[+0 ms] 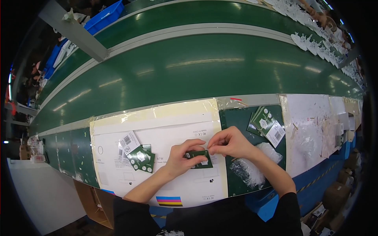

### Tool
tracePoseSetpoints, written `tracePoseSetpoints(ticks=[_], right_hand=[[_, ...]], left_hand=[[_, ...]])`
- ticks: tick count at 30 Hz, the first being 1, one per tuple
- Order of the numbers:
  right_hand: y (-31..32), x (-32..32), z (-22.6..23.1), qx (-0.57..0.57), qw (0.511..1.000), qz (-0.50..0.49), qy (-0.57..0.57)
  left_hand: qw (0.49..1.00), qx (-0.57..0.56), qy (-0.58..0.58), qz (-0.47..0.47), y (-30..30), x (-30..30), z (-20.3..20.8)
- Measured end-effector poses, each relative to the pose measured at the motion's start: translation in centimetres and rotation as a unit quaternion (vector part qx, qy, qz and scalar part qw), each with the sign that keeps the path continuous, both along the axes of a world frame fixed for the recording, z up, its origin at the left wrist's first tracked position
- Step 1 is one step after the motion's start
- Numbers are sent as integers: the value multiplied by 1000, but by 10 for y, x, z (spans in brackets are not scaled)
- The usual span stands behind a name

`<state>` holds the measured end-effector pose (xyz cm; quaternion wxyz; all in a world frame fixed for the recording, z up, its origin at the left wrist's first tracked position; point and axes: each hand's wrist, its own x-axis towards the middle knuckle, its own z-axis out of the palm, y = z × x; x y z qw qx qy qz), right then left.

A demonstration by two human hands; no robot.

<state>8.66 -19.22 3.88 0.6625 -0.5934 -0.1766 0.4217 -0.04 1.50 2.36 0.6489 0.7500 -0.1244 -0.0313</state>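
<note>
A small green printed card (204,162) is gripped by my left hand (178,160), its thumb across the front and the fingers behind. My right hand (231,144) is closed in a pinch at the card's upper right corner; what lies between its fingertips is too small to make out. Left of my hands, several similar green and white cards (142,158) lie in a loose pile. Another pile of such cards (267,125) sits beyond my right wrist. Under my right forearm is a bundle of clear, thin plastic strands (252,169), partly covered by the arm.
A large printed white sheet (114,157) is taped to the green worktop (75,157). Beyond it runs a wide green conveyor belt (177,78). A grey metal post (78,35) rises at the far left, near a blue bin (104,17). White spiky pieces (315,45) line the far right.
</note>
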Motion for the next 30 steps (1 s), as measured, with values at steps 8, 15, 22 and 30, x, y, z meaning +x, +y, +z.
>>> tracePoseSetpoints(ticks=[8,15,22,30], right_hand=[[0,-1,-1,-1,1000,23,-8],[0,-1,1,-6,999,-34,-32],[2,-4,1,10,991,-106,-76],[2,-4,-2,-31,951,-115,-286]], left_hand=[[1000,1,-14,-6,0,1,-2],[998,36,-10,43,-2,-1,2],[997,11,2,81,-3,-1,-2],[994,61,-17,85,-5,5,7]])
